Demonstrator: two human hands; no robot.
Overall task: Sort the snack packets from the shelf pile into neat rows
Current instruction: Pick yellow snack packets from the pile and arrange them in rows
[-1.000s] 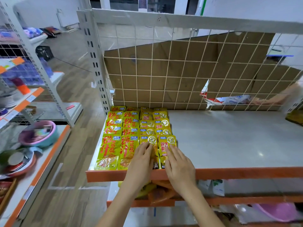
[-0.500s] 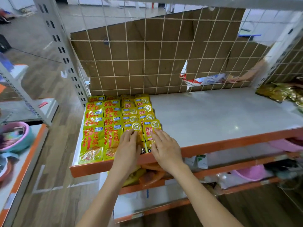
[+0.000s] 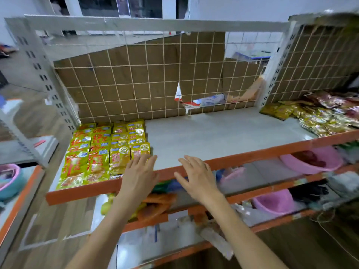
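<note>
Yellow-green snack packets (image 3: 101, 150) lie in neat overlapping rows at the left end of the grey shelf (image 3: 213, 136). A loose pile of gold and dark red packets (image 3: 318, 115) lies at the shelf's far right. My left hand (image 3: 140, 172) is open with straight fingers over the shelf's orange front edge, its fingertips at the nearest right-hand yellow packet. My right hand (image 3: 196, 175) is open too, hovering at the front edge beside the rows and holding nothing.
A wire grid backed by torn cardboard (image 3: 147, 80) closes the back of the shelf. Lower shelves hold pink plastic basins (image 3: 314, 162) and mixed goods. Another rack with a basin (image 3: 9, 179) stands at the left. Someone's arm (image 3: 250, 93) shows behind the grid.
Both hands have lifted off the front yellow packets and shifted right along the shelf edge. The view has swung right, bringing the pile at the far right into sight.
</note>
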